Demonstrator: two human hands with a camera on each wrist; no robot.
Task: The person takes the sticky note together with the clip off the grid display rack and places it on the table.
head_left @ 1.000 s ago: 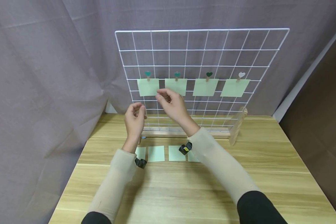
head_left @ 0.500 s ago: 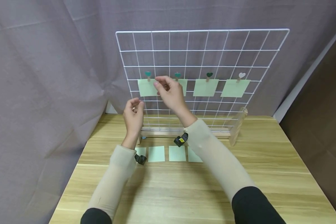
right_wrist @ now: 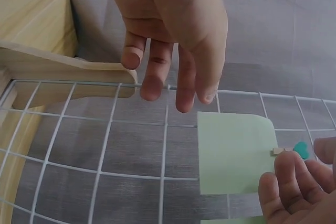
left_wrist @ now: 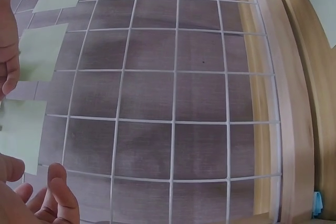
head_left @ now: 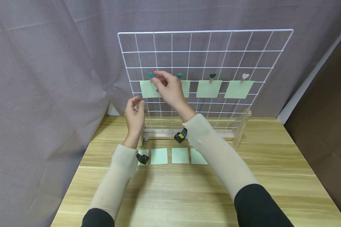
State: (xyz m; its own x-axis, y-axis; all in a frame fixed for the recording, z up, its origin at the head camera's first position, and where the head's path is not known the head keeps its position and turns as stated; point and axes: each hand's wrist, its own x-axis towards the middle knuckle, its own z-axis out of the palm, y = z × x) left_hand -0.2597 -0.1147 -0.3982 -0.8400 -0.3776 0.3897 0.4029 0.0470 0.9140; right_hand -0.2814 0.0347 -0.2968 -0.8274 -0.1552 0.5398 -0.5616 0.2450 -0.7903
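My right hand (head_left: 170, 90) reaches over the wire grid to the leftmost green sticky note (head_left: 148, 89). In the right wrist view, its parted thumb and fingertips are beside a small wooden clothespin (right_wrist: 281, 151) with a teal heart, which fastens that note (right_wrist: 233, 153). A firm pinch on it does not show. Below and left of the note, my left hand (head_left: 135, 117) hovers with loosely bent fingers and nothing between them. More notes hang to the right: one (head_left: 186, 88) partly behind my right hand, one (head_left: 209, 89) under a dark green heart, and one (head_left: 238, 89) under a white heart.
The white wire grid (head_left: 207, 50) stands upright in a wooden base (head_left: 164, 135) on the wooden table (head_left: 170, 192). Several pale green notes (head_left: 159, 156) lie in a row before it. A grey cloth (head_left: 59, 78) hangs behind. A small blue item (left_wrist: 317, 203) is by the base.
My right hand has moved up and left, from the lower edge of the notes to the leftmost clothespin. My left hand has risen slightly. The notes stay in place.
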